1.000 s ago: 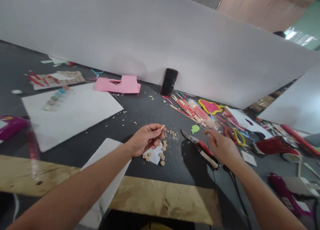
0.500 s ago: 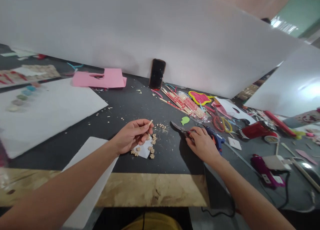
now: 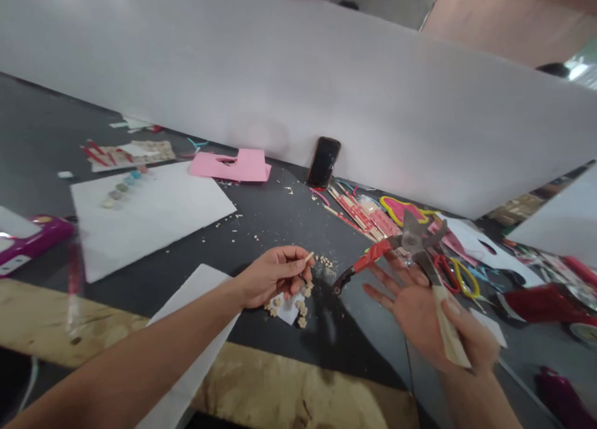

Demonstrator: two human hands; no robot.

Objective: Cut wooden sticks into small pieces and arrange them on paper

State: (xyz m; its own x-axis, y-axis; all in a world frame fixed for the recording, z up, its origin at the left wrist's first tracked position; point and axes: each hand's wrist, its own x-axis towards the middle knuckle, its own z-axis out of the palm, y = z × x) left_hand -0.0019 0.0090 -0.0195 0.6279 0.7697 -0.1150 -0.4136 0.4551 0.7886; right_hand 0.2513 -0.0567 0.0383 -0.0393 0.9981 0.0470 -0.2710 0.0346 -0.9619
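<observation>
Pruners [image 3: 413, 239] splayed | right hand [image 3: 417, 320] | gap to left hand [image 3: 273, 272] | wooden edge [image 3: 261, 379] nearside

It was apparently a craft workshop, though the room [image 3: 499, 18] beyond the white partition [image 3: 209, 68] was blurred: shears [image 3: 413, 237], scissors [image 3: 458, 280], wooden sticks [image 3: 353, 209] and cut pink paper [image 3: 252, 165] showed on or above the dark tabletop [image 3: 275, 216].

Saw only one end of pale stick [image 3: 308, 256], past left grip [image 3: 273, 276]. Missed part of small white paper [image 3: 288, 311] behind same grip. Missed some of right grip [image 3: 420, 320], covered by pruners [image 3: 413, 237]. Couldn't count crumbs [image 3: 324, 262] on the surface [image 3: 270, 224], too small. Got white sheet [image 3: 198, 281] cut off at bottom edge, purple tool [image 3: 49, 237] at left. Couldn't identify blurred purple shape [image 3: 559, 392], lower right.
</observation>
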